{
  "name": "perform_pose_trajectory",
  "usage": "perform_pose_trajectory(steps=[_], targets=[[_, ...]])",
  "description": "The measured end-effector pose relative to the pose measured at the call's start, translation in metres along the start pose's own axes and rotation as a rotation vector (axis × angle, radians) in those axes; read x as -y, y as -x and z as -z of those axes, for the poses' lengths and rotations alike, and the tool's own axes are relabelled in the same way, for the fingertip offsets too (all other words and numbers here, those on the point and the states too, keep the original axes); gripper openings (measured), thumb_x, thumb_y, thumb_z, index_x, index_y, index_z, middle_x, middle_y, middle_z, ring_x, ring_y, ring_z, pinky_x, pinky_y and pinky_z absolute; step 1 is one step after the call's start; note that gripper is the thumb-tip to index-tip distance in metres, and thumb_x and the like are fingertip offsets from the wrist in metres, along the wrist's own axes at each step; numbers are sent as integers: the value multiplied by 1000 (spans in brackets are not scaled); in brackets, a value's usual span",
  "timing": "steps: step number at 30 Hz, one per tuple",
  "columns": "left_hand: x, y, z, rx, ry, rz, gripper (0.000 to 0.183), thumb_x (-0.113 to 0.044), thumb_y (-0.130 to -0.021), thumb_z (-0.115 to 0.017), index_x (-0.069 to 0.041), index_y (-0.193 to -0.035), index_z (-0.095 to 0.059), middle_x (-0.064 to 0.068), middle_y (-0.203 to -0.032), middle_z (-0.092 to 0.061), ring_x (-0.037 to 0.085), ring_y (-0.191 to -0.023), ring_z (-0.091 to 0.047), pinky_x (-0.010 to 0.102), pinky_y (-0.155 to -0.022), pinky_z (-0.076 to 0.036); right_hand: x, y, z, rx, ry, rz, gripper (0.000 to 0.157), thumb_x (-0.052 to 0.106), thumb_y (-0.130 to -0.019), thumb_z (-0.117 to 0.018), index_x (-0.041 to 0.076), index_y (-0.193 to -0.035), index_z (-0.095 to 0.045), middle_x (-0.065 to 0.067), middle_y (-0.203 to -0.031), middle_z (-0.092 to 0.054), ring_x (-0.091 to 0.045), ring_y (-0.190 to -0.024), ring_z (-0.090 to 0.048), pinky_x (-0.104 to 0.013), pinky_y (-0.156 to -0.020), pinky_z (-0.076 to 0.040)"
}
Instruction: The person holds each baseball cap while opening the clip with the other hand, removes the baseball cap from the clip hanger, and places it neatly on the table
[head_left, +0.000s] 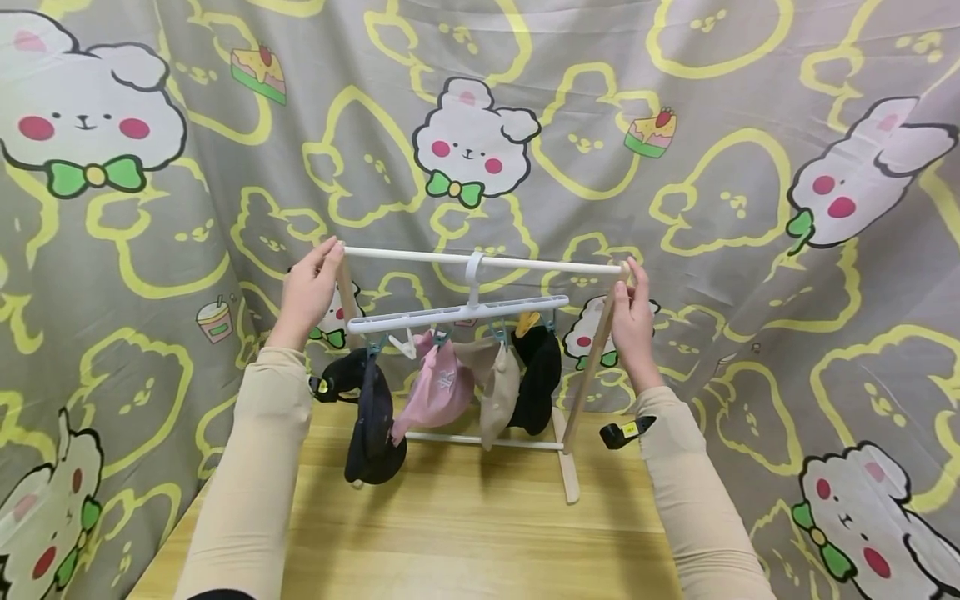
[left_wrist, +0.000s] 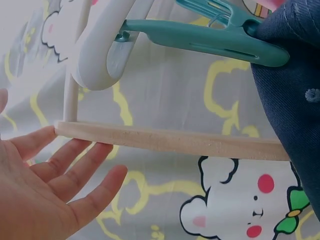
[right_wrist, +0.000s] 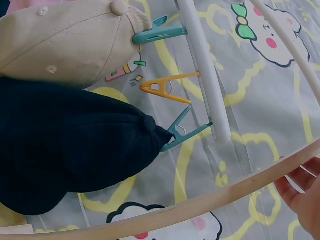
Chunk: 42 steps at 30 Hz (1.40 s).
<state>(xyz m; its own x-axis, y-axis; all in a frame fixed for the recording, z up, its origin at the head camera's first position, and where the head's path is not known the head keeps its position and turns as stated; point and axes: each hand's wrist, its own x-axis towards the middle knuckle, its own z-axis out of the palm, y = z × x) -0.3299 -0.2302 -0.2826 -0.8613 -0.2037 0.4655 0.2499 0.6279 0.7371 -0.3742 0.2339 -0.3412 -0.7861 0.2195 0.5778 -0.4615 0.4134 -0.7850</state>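
Note:
A wooden rack with a white top rod (head_left: 405, 253) stands on the table. Over the rod hooks a pale clip hanger (head_left: 450, 316), slightly tilted. Caps hang from its clips: a navy cap (head_left: 372, 425), a pink cap (head_left: 442, 385), a beige cap (head_left: 501, 396) and a black cap (head_left: 540, 379). My left hand (head_left: 311, 287) touches the rack's upper left corner, its fairly straight fingertips against the wooden upright (left_wrist: 175, 140). At the opposite corner, my right hand (head_left: 634, 325) rests its fingertips on the right upright (right_wrist: 215, 196).
Teal clips (left_wrist: 210, 40) grip the caps. A yellow clip (right_wrist: 165, 89) hangs without a cap, as does a white clip (head_left: 405, 343). Below lies the wood-grain table (head_left: 465, 533). A grey rabbit-print curtain (head_left: 585, 42) surrounds it on the back and sides.

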Motion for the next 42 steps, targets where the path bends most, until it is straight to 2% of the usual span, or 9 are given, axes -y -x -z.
perform_pose_trajectory(steps=[4,8,12,18,23,30,37,39,42], targets=[[-4,1,-6,12,8,-6,61,-57,-100,-34,-20,-149,-41,19,-144,-51,40,-126,-53,54,-109,-37,-3,-3,4,-25,-7,-16,43,41,-104,-36,42,-147,-32,-21,-112,-59,-24,-89,-57,-40,-78,-47],[-7,2,-11,27,31,-15,63,-58,-99,-35,-21,-149,-40,15,-146,-50,38,-129,-52,52,-110,-37,-6,-6,7,-59,7,-40,42,38,-105,-37,41,-146,-34,-10,-103,-58,-14,-83,-54,-30,-69,-47],[-9,2,-17,25,54,-43,64,-57,-100,-36,-16,-150,-39,12,-147,-49,36,-130,-52,50,-108,-41,-6,-8,9,-79,21,-46,41,41,-104,-36,41,-145,-35,1,-97,-53,-14,-80,-52,-28,-66,-45],[-12,3,-23,13,52,-52,65,-55,-100,-39,-14,-149,-39,16,-142,-54,35,-125,-56,47,-107,-41,-7,-9,13,-82,13,-40,41,40,-105,-35,42,-146,-34,7,-92,-48,-11,-74,-49,-28,-64,-43],[-13,4,-24,7,52,-48,64,-55,-100,-38,-14,-150,-39,16,-142,-54,35,-126,-55,48,-108,-41,-7,-9,14,-75,29,-34,42,40,-105,-34,40,-146,-33,8,-92,-48,-11,-67,-49,-26,-53,-43],[-11,5,-22,37,76,-43,63,-55,-101,-35,-17,-150,-38,12,-151,-45,35,-136,-45,51,-113,-34,-7,-7,15,-74,37,-52,41,39,-105,-35,42,-146,-33,7,-93,-50,-12,-71,-50,-27,-59,-44],[-3,12,-19,96,132,-69,62,-52,-102,-32,-18,-154,-29,10,-157,-34,35,-143,-34,52,-117,-28,-7,-6,14,-51,70,-42,44,42,-104,-37,42,-147,-30,8,-94,-48,-11,-62,-49,-24,-47,-43],[-2,17,-18,117,152,-70,62,-53,-102,-32,-21,-155,-25,12,-158,-32,38,-142,-35,54,-116,-29,-7,-5,15,-38,68,-40,46,41,-104,-38,44,-148,-28,6,-94,-48,-12,-64,-49,-25,-49,-44],[-1,25,-19,125,175,-80,61,-52,-102,-34,-26,-156,-22,15,-158,-32,40,-142,-35,57,-115,-29,-6,-3,17,-14,56,-40,50,39,-104,-39,48,-150,-23,-3,-101,-54,-17,-76,-53,-30,-62,-47]])
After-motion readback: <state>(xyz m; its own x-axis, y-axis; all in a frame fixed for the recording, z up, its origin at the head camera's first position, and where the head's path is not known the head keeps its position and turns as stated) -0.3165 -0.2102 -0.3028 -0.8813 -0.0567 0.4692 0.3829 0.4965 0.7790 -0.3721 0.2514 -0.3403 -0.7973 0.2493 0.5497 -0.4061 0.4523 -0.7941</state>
